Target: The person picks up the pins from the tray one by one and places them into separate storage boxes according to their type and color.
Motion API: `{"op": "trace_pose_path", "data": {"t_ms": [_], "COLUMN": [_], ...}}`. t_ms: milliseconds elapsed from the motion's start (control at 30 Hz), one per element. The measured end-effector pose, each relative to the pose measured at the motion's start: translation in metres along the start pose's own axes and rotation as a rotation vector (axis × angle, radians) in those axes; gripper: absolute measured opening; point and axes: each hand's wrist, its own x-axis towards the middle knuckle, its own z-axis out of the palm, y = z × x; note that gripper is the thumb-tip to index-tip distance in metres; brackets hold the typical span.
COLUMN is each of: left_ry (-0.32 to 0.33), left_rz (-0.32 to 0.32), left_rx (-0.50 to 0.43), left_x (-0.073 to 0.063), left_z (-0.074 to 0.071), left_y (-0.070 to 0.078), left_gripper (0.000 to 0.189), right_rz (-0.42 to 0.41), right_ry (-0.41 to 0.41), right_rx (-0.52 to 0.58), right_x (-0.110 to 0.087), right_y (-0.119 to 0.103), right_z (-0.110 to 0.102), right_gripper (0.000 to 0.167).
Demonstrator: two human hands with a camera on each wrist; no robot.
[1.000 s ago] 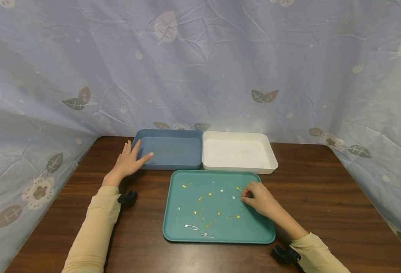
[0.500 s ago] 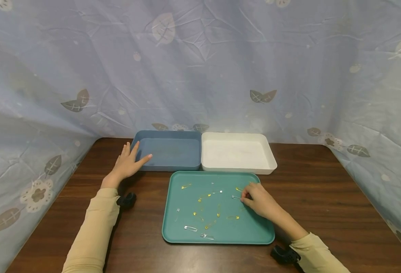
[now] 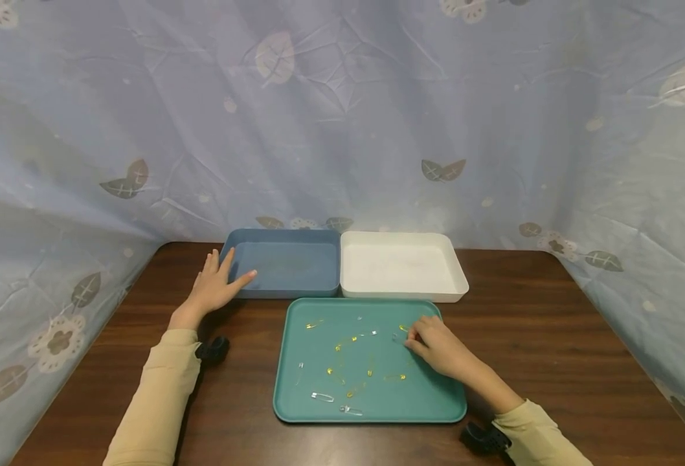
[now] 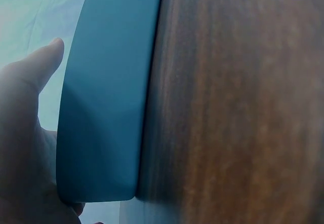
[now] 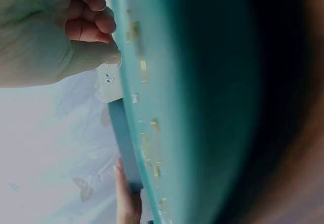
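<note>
My right hand (image 3: pixel 440 348) is over the right part of a green tray (image 3: pixel 430 404). Thumb and forefinger pinch a silver safety pin (image 5: pixel 110 77), whose end sticks out past the fingertips in the right wrist view. A gold safety pin (image 3: pixel 403 328) lies just beyond those fingers. Other gold and silver safety pins, such as a silver one (image 3: pixel 322 397) near the front, are scattered over the green tray. With fingers spread, my left hand (image 3: pixel 211 291) rests at the left end of a blue tray (image 4: pixel 106 87), thumb over its near rim.
A white tray (image 3: pixel 401 262) stands right beside the blue one, both behind the green tray. All sit on a dark wooden table (image 3: pixel 552 323). A patterned cloth (image 3: pixel 342 116) hangs behind the table and along its sides.
The silver safety pin has come up between my right fingertips and now tilts. My left hand keeps its place at the blue tray. The head view has shifted slightly.
</note>
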Motion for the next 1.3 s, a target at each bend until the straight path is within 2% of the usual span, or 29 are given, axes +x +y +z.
{"op": "trace_pose_path", "data": {"t_ms": [200, 467, 700, 933, 1300], "left_ry": [0.003, 0.002, 0.006, 0.007, 0.007], "left_rz": [0.001, 0.003, -0.001, -0.007, -0.005], "left_rx": [-0.002, -0.006, 0.008, 0.013, 0.033], "left_x": [-0.002, 0.000, 0.000, -0.001, 0.001], "left_z": [0.001, 0.005, 0.005, 0.001, 0.001], "left_y": [-0.001, -0.002, -0.002, 0.000, 0.000], "left_gripper": [0.097, 0.097, 0.098, 0.098, 0.099], "right_rz": [-0.061, -0.084, -0.100, -0.102, -0.040], "right_ry": [0.061, 0.100, 0.122, 0.103, 0.032], "right_rx": [-0.019, -0.063, -0.069, 0.000, 0.074], "right_x": [0.009, 0.024, 0.045, 0.070, 0.113], "right_y": [-0.009, -0.015, -0.026, -0.040, -0.067], "right_z": [-0.008, -0.010, -0.012, -0.013, -0.004], "right_gripper": [0.015, 0.015, 0.013, 0.011, 0.014]}}
